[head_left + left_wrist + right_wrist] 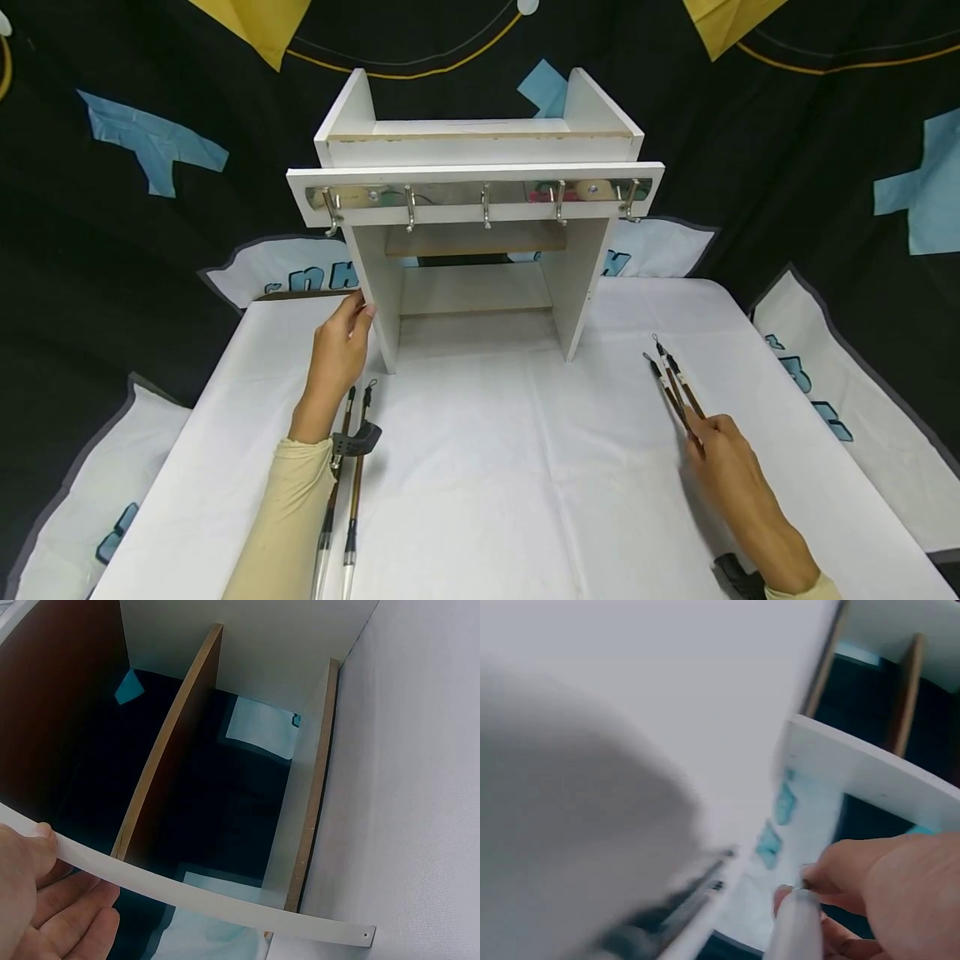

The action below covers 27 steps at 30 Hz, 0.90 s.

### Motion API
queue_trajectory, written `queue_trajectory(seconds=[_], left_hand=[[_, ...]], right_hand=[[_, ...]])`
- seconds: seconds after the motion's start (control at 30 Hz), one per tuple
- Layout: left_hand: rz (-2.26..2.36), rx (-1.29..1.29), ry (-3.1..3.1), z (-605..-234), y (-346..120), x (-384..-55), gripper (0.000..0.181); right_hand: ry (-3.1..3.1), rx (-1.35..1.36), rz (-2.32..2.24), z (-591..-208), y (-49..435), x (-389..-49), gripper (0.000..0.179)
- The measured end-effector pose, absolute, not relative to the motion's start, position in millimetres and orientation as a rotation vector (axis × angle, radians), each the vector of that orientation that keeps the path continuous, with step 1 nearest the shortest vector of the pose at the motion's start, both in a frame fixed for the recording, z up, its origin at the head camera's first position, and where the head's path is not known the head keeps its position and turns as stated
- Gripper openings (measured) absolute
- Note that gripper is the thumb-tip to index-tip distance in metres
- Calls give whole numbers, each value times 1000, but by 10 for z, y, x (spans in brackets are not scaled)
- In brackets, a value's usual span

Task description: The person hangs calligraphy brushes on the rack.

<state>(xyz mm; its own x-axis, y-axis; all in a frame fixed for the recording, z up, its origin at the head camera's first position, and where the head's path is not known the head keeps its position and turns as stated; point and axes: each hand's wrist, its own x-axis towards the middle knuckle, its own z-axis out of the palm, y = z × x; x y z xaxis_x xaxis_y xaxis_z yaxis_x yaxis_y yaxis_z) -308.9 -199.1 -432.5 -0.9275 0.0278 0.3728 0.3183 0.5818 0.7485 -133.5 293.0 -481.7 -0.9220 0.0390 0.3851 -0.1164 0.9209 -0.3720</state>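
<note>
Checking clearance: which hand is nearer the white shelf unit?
Left. The left hand touches the left side panel of the white shelf unit; the right hand, holding calligraphy brushes, is apart, front-right of it.

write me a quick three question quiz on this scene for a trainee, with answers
1. How many metal hooks hang along the front of the white shelf unit?
2. True or false: the right hand is touching the white shelf unit.
3. Where do the two loose brushes lie on the table?
A) beside the left forearm
B) beside the right forearm
C) inside the white shelf unit

Key:
1. Five.
2. False; it holds other brushes, while the left hand is at the unit's side panel.
3. A.
</note>
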Motion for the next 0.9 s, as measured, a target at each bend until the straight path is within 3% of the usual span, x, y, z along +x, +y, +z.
queue_trajectory(seconds=[0.43,0.9], left_hand=[[-1263,-263,-2497,-4338,-2005,-3075,51],[-1241,-262,-2505,-4336,-1973,-3077,50]], right_hand=[[-2256,110,609,-4124,2458,-1243,61],[-2170,208,617,-3910,2229,-1341,64]])
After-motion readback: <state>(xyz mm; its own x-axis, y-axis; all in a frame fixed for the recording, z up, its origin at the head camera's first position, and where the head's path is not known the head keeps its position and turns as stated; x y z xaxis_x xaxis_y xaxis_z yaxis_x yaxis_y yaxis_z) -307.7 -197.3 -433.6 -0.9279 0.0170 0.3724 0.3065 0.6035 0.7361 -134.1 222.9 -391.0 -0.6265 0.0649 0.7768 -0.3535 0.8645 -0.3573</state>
